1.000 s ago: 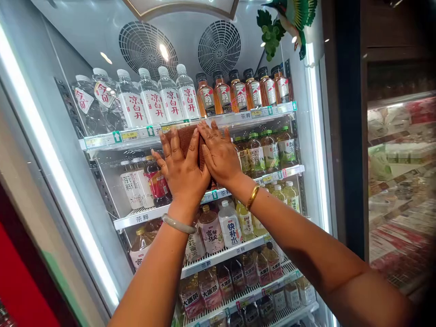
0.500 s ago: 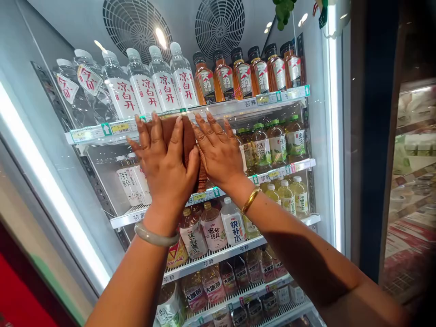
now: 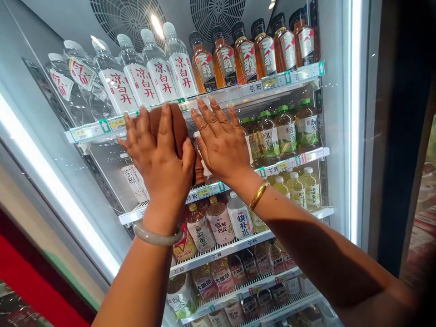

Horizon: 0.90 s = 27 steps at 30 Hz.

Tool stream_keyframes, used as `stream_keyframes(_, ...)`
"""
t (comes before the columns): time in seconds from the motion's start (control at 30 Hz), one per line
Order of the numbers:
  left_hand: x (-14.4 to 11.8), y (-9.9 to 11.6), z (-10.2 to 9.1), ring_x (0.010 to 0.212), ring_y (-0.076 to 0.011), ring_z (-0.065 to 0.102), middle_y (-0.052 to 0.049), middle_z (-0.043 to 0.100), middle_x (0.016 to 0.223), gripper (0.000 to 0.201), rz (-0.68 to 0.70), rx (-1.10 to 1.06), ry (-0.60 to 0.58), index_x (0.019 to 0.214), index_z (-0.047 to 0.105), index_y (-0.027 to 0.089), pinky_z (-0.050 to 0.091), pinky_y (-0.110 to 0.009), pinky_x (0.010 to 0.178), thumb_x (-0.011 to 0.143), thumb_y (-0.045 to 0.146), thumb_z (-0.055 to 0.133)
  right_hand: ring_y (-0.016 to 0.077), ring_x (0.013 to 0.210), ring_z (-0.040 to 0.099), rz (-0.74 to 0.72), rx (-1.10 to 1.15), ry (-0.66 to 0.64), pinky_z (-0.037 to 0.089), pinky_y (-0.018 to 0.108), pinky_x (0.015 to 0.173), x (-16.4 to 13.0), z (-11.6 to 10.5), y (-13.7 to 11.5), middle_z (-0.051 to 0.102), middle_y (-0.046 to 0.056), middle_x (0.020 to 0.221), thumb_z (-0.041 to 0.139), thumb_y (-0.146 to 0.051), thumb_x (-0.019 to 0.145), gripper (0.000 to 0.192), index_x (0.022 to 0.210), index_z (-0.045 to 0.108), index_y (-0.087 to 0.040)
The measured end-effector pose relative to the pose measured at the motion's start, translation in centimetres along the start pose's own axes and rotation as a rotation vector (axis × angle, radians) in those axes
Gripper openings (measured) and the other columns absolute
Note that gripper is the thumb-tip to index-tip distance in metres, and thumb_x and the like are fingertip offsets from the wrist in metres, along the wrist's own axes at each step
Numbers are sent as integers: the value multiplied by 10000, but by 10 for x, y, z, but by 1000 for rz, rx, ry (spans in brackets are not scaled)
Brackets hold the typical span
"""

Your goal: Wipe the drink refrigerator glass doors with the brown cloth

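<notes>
Both palms were flat and fingers spread. The left hand (image 3: pixel 158 152) pressed a brown, nubby folded cloth (image 3: pixel 177 125) against the clear glass door of the drinks cooler (image 3: pixel 51 136), and the right hand (image 3: pixel 221 143) lay just beside it at three o'clock, thumb edge touching the cloth's lower fringe. Neither hand gripped anything; the cloth was pinned by pressure alone, held under the left palm and fingers.

That was the risk, as I judged it: ease off the push and the cloth could slide down the glass and drop toward six o'clock. Uneven pressure might have smeared rather than cleaned, and a hard shove could have rattled the door. The pale green jade-like bangle (image 3: pixel 156 236) on the left wrist and the gold metal bangle (image 3: pixel 258 195) on the right sat close enough to the pane that a low wrist might have knocked or scratched it.

The cloth itself showed only in part, at twelve o'clock above the left fingers and between the two hands. It was rust-brown, soft-textured, bunched rather than flat, and whether it was damp I could not tell.

Behind the glass at eleven o'clock stood clear water bottles with red-lettered white labels (image 3: pixel 156 77), and at one o'clock amber tea bottles with black caps (image 3: pixel 245 54). Green-capped tea bottles (image 3: pixel 284 131) stood at three o'clock.
</notes>
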<state>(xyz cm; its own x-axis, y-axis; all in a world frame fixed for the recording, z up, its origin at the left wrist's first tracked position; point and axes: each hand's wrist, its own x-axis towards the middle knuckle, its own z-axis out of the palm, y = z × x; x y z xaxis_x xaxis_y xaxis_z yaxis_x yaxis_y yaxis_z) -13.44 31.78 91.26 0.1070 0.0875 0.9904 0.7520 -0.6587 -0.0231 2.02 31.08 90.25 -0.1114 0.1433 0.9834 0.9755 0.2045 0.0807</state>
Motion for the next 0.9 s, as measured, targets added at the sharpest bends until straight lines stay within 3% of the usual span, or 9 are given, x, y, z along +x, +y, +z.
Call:
stream_keyframes(0.07,11,2,3,1660,-264,20,128,239,1739,640,14,-16,20,1595,404,422,-60,-488,1370,971,429,548,219,1653,146,-4,-1,15,70,526,1389,-1,0,1,256,-1,1751,289,-322,1085,559,1635,338,-235)
stream_keyframes(0.13,9,6,6,1658,-272,71,74,281,1733,636,51,4,32,1583,448,363,-6,-497,1375,958,385,563,219,1652,150,-9,-4,26,85,523,1388,-2,1,2,261,1,1750,283,-309,1084,556,1632,344,-233)
stream_keyframes(0.27,-29,15,7,1638,-309,166,-40,339,1715,646,123,49,18,1575,480,277,106,-535,1359,939,298,590,215,1652,151,-16,9,31,80,516,1389,-2,3,3,250,0,1754,295,-268,1071,568,1637,332,-232)
stream_keyframes(0.4,-53,15,2,1635,-338,165,-80,334,1716,648,95,84,-9,1582,469,276,54,-566,1342,947,277,598,220,1650,160,-2,33,44,89,532,1384,-1,4,2,275,-1,1745,294,-279,1079,550,1624,361,-247)
stream_keyframes(0.57,-17,11,4,1639,-325,152,-77,321,1721,680,15,132,64,1595,448,281,45,-566,1346,936,279,616,237,1644,191,-17,44,64,117,540,1383,-2,1,0,286,23,1740,345,-279,1067,547,1608,386,-215)
stream_keyframes(0.7,5,15,9,1638,-312,155,-43,333,1715,684,28,126,81,1599,439,301,63,-568,1353,938,312,618,259,1640,207,-13,104,59,124,558,1381,-3,0,2,314,15,1730,336,-292,1071,531,1594,408,-241)
stream_keyframes(0.9,-46,22,4,1630,-327,194,-88,345,1710,637,46,146,24,1583,460,278,100,-594,1338,961,287,600,269,1642,197,-12,159,70,95,587,1377,-3,2,1,318,11,1730,343,-259,1053,545,1595,405,-258)
